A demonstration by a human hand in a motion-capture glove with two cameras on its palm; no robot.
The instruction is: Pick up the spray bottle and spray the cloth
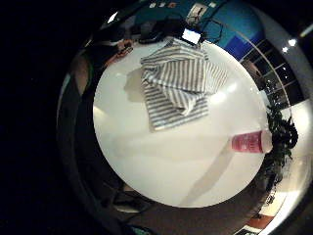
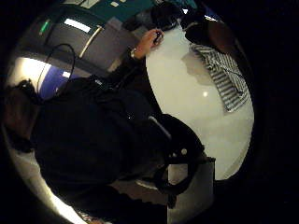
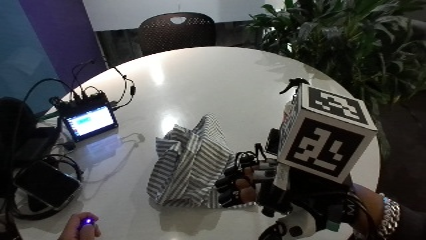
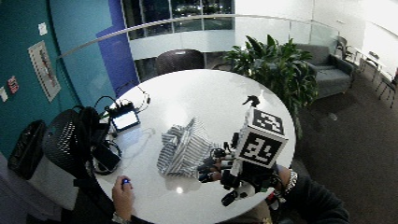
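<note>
cloth (image 3: 190, 167) lies crumpled on the round white table (image 3: 219, 85) in the outside view, its striped folds heaped near the middle of the near half. the gloved hand (image 3: 249, 182) hangs at about four o'clock from the cloth, just beside its edge, fingers (image 3: 233, 185) loosely curled and spread, holding nothing. the bottle (image 3: 289, 107) peeks out behind the hand, only its black trigger top and a strip of its side showing, standing near the rim at about two o'clock from the cloth. a small screen (image 3: 86, 121) sits at the cloth's ten o'clock, and a bare hand (image 3: 80, 226) rests at the near edge.

wide outside view: same layout, with the hand (image 4: 217, 170) beside the cloth (image 4: 181, 149) and the bottle (image 4: 252, 100) beyond it by the plant side of the table (image 4: 199, 88).

little finger side palm view: the cloth (image 1: 176, 83) and the pink bottle (image 1: 252, 142) sit well apart, the bottle right at the table rim (image 1: 146, 191).

thumb side palm view: only the cloth (image 2: 224, 77) and table (image 2: 187, 102) show; no bottle.

the reach seems only begun. to do it well, i would carry the hand past the cloth toward the bottle, come at its body from the side, wrap the fingers round it with the forefinger free for the trigger, and mind the nearby rim, since a nudge could tip it off.
</note>
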